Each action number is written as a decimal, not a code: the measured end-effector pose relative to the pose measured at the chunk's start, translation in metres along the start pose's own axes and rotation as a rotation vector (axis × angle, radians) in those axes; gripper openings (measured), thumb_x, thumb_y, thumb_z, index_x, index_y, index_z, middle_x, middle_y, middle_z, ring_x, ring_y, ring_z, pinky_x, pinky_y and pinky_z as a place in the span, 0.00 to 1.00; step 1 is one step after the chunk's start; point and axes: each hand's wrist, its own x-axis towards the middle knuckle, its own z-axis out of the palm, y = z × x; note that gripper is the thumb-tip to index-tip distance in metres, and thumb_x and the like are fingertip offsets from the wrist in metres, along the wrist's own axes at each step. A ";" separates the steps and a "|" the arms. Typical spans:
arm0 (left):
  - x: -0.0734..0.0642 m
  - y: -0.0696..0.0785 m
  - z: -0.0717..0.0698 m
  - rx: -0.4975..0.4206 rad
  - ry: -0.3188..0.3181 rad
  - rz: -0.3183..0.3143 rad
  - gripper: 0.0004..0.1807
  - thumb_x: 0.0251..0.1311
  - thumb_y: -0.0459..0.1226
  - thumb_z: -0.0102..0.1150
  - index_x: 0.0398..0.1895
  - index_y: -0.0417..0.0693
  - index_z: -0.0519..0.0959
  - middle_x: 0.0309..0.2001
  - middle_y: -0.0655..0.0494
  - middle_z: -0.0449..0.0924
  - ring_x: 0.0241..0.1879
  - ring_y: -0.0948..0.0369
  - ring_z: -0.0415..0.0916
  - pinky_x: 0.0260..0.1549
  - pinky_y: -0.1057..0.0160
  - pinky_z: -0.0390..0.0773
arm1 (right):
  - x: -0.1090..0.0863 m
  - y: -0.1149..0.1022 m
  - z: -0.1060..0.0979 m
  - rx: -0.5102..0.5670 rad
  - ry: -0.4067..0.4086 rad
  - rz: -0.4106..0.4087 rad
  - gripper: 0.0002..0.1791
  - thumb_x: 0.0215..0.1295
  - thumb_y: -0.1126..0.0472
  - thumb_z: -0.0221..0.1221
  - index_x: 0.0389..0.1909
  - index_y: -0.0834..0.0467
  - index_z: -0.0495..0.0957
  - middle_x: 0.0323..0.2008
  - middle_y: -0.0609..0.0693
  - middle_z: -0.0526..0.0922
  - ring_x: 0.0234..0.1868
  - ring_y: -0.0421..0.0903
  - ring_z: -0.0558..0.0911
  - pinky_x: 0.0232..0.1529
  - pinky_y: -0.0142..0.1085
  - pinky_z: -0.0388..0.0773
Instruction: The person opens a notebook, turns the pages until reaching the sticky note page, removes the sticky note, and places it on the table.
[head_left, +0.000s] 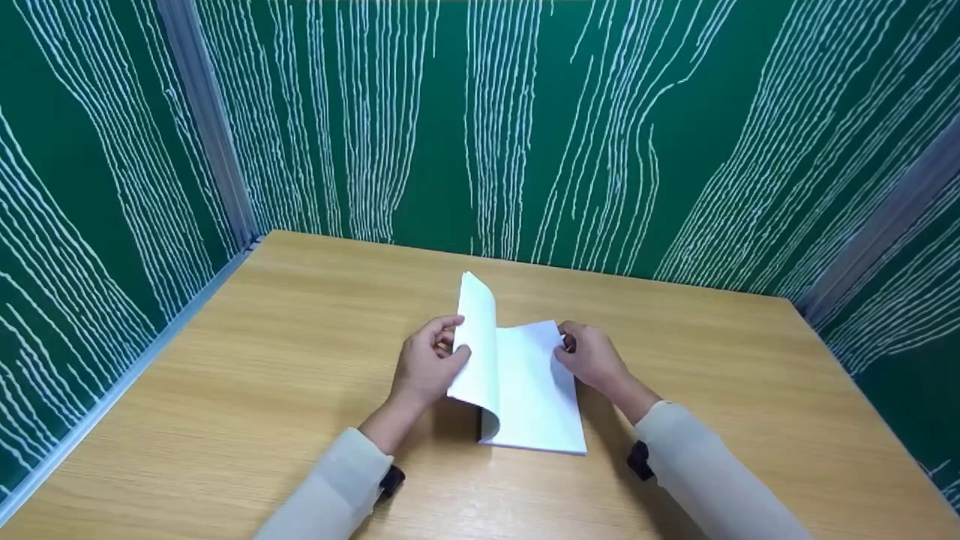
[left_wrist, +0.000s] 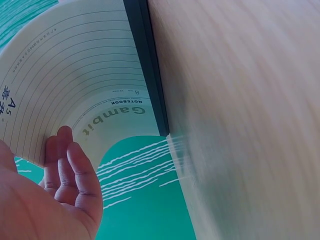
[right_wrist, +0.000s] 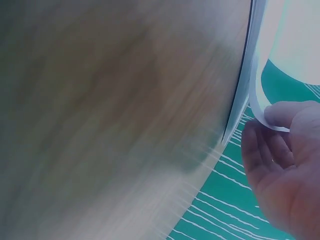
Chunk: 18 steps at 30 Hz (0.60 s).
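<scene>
A white-paged notebook lies open on the wooden table, its left part lifted and curved upright. My left hand grips the edge of that raised cover and pages, thumb on the page side. In the left wrist view the lined cover with "Gambit" and "NOTEBOOK" printing bends away from a black spine. On the other side, my right hand pinches the upper right edge of the pages. The right wrist view shows a curled page between the thumb and fingers of this hand.
The wooden table extends around the notebook on all sides. Green panels with wavy white lines stand behind and at both sides. Dark devices, such as the one at the left wrist, sit under the pale sleeves.
</scene>
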 end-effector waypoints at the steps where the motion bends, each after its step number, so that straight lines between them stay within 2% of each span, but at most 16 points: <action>1: 0.000 0.000 0.000 0.000 0.000 -0.002 0.20 0.48 0.39 0.57 0.48 0.55 0.73 0.28 0.60 0.76 0.26 0.61 0.73 0.28 0.65 0.74 | 0.000 -0.001 0.000 -0.003 -0.007 0.006 0.19 0.54 0.59 0.56 0.48 0.56 0.72 0.33 0.49 0.77 0.33 0.45 0.74 0.32 0.34 0.74; 9: -0.001 0.001 0.000 -0.008 -0.007 -0.016 0.20 0.48 0.39 0.57 0.49 0.57 0.72 0.28 0.59 0.75 0.26 0.61 0.72 0.28 0.65 0.74 | -0.001 -0.004 0.002 0.002 -0.061 0.000 0.09 0.58 0.54 0.53 0.37 0.53 0.76 0.27 0.48 0.76 0.29 0.44 0.74 0.29 0.33 0.71; 12: -0.001 0.001 0.001 -0.011 -0.015 -0.020 0.21 0.49 0.39 0.57 0.49 0.57 0.72 0.29 0.58 0.75 0.27 0.60 0.72 0.29 0.65 0.74 | -0.002 -0.005 0.000 0.035 -0.075 -0.005 0.15 0.59 0.47 0.51 0.41 0.52 0.75 0.30 0.47 0.76 0.32 0.43 0.74 0.32 0.33 0.72; 16: 0.000 0.001 0.001 -0.004 -0.018 -0.027 0.21 0.49 0.40 0.57 0.50 0.58 0.71 0.29 0.59 0.75 0.28 0.61 0.72 0.29 0.65 0.74 | -0.004 -0.009 -0.005 0.127 -0.108 -0.009 0.29 0.58 0.38 0.45 0.52 0.52 0.70 0.41 0.48 0.78 0.40 0.44 0.75 0.40 0.38 0.73; 18: 0.000 0.001 0.001 0.006 -0.018 -0.021 0.21 0.49 0.40 0.57 0.49 0.57 0.72 0.29 0.60 0.76 0.27 0.61 0.72 0.29 0.65 0.74 | -0.005 -0.012 -0.008 0.168 -0.113 -0.040 0.33 0.57 0.36 0.43 0.57 0.53 0.66 0.47 0.49 0.76 0.44 0.44 0.75 0.45 0.40 0.72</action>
